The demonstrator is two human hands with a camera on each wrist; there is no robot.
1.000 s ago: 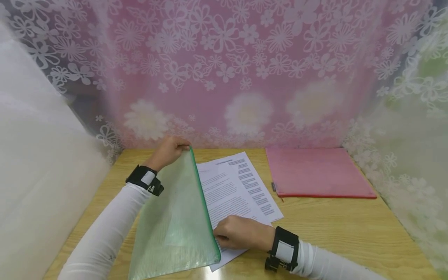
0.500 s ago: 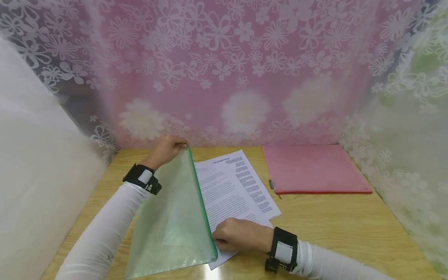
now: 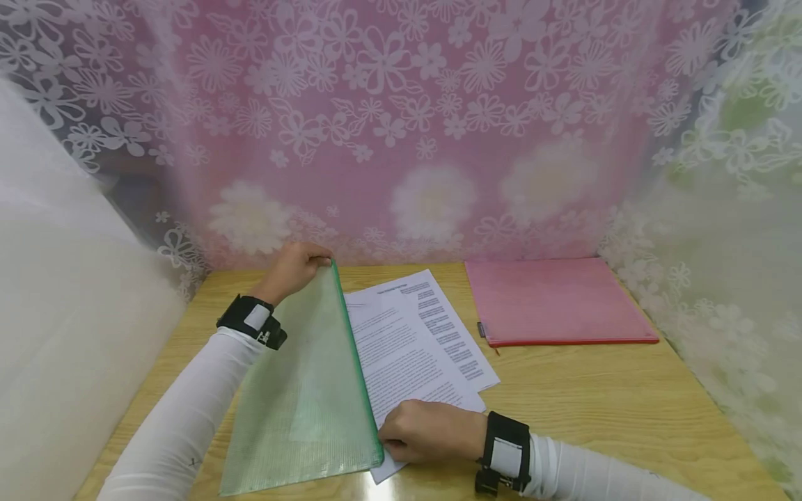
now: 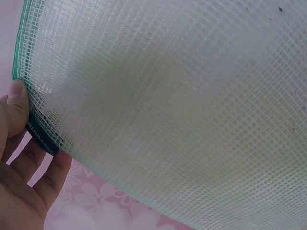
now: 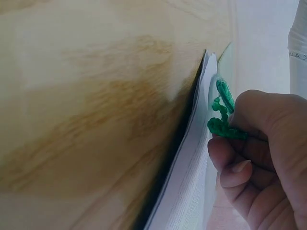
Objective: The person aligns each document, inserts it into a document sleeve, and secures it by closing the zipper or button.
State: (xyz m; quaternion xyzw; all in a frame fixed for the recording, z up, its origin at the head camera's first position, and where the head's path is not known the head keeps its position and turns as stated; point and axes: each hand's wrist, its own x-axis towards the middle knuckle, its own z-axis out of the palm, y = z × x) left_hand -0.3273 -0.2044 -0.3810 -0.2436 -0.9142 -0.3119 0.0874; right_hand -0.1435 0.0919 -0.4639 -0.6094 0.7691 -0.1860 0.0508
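A translucent green mesh zip pouch (image 3: pixel 301 390) is tilted up at the left of the table, its green zip edge (image 3: pixel 356 355) facing right. My left hand (image 3: pixel 294 271) pinches its far corner; in the left wrist view the thumb (image 4: pixel 18 96) lies on the mesh beside a dark label tag (image 4: pixel 42 136). At the near end of the zip edge, my right hand (image 3: pixel 432 431) has its fingers curled. The right wrist view shows a green zip-pull cord (image 5: pixel 223 115) pinched in that hand. Printed sheets (image 3: pixel 407 348) lie partly behind the pouch, under the right hand.
A pink zip pouch (image 3: pixel 557 303) with a red zip edge lies flat at the back right of the wooden table (image 3: pixel 583 410). Behind the table hangs a pink flowered curtain (image 3: pixel 401 160). Pale sheeting (image 3: pixel 75 278) closes off the left side.
The head view has shifted slightly. My right hand has moved a little toward the near edge at the zip's end. The left hand keeps its hold on the far corner.
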